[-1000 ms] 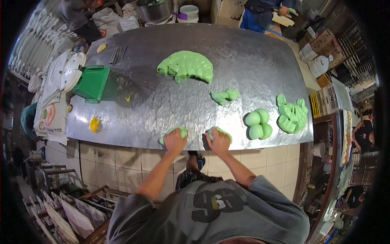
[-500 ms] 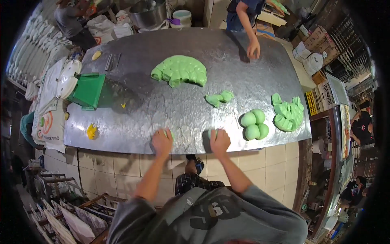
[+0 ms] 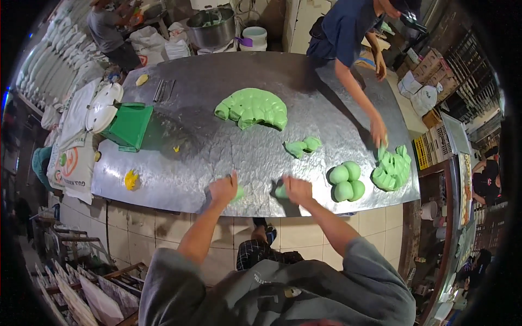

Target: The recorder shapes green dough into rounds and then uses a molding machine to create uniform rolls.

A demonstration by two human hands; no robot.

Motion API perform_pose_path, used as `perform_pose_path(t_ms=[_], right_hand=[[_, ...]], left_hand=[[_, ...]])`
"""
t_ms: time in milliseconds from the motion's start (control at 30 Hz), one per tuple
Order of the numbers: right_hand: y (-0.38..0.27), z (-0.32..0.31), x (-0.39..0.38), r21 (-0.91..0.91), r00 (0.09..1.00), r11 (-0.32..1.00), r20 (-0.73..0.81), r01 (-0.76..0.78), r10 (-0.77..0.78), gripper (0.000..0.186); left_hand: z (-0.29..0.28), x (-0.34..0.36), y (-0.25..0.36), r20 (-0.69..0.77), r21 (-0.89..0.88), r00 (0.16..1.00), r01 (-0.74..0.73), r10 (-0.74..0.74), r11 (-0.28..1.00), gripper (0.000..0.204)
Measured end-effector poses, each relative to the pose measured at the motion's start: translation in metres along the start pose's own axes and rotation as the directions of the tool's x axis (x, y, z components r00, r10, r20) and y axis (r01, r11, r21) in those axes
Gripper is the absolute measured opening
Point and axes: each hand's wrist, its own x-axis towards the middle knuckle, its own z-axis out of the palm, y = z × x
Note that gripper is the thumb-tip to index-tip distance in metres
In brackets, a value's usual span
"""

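My left hand (image 3: 223,190) is curled over a lump of green dough (image 3: 237,194) near the table's front edge. My right hand (image 3: 296,190), also curled, presses another green dough piece (image 3: 280,192) beside it. Several smooth green balls (image 3: 342,175) sit bunched right of my right hand, with a heap of cut dough (image 3: 394,173) beyond them. A large curved mass of dough (image 3: 251,107) lies farther back, with small scraps (image 3: 304,146) between it and my hands.
A co-worker (image 3: 350,32) leans over the steel table (image 3: 196,76), one hand (image 3: 379,130) at the right heap. A green container (image 3: 128,125), yellow scrap (image 3: 131,179), metal bars (image 3: 163,91) and sacks (image 3: 73,163) are at left. Another person (image 3: 109,32) stands behind, near a steel bowl (image 3: 209,35).
The co-worker has moved in over the table and extended an arm down to the right dough heap. My hands have shifted slightly over their dough pieces, the left index finger now more raised.
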Motion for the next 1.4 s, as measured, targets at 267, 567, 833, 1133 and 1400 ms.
perform_pose_path(t_ms=[267, 567, 833, 1133, 1400], right_hand=[[-0.005, 0.013, 0.055, -0.019, 0.854, 0.935, 0.414, 0.355, -0.315, 0.053], [-0.018, -0.002, 0.042, -0.220, 0.604, 0.753, -0.478, 0.621, -0.638, 0.027], [-0.019, 0.051, 0.160, -0.011, 0.831, 0.949, -0.480, 0.315, -0.281, 0.026], [-0.008, 0.041, 0.005, -0.188, 0.872, 0.943, -0.365, 0.273, -0.326, 0.053], [-0.007, 0.025, 0.062, -0.094, 0.745, 0.934, -0.578, 0.346, -0.334, 0.055]], left_hand=[[0.030, 0.020, -0.018, -0.075, 0.025, 0.966, -0.247, 0.248, 0.969, 0.048], [0.009, 0.013, -0.029, -0.405, 0.198, 0.724, -0.527, 0.559, 0.827, 0.030], [0.019, 0.143, -0.009, -0.647, 0.016, 0.734, -0.259, 0.207, 0.966, 0.032], [0.075, -0.010, -0.010, -0.680, 0.235, 0.645, -0.259, 0.349, 0.937, 0.054], [0.022, 0.055, -0.024, -0.767, 0.174, 0.569, -0.258, 0.295, 0.950, 0.059]])
